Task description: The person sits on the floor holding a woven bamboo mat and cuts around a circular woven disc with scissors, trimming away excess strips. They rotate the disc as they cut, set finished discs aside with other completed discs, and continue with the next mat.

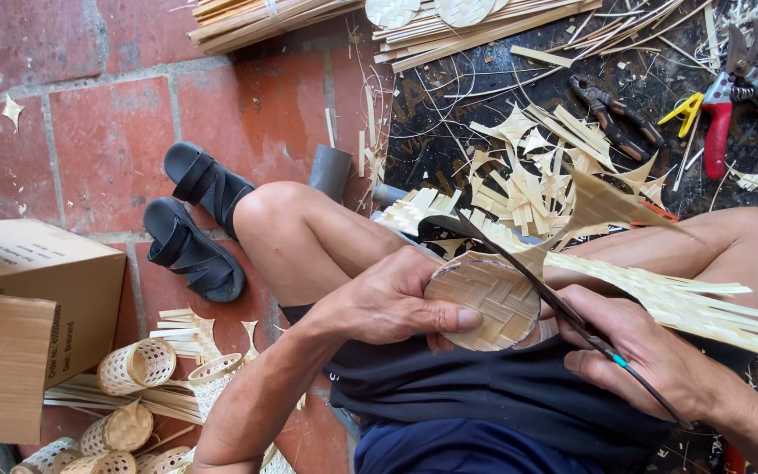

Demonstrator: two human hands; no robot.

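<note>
Left hand [388,303] pinches the round woven bamboo disc [484,303] over the lap, thumb on its face; right hand [651,355] is closed around a long dark blade [519,263]. Light, springy, brittle-edged, the disc probably holds best by the rim

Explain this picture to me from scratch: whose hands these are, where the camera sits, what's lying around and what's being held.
There is one picture, taken by a camera worn on a person's head, looking down at their lap. There is no machine: the person sits on a brick floor and works with bare hands.

The left hand grips a round woven bamboo disc, with loose strips trailing off to one side. The right hand holds long dark scissors, blades at the disc's edge.

Around them: bamboo trimmings on a dark mat, red-handled pruners, dark pliers, black sandals, cardboard boxes and small woven baskets.
</note>
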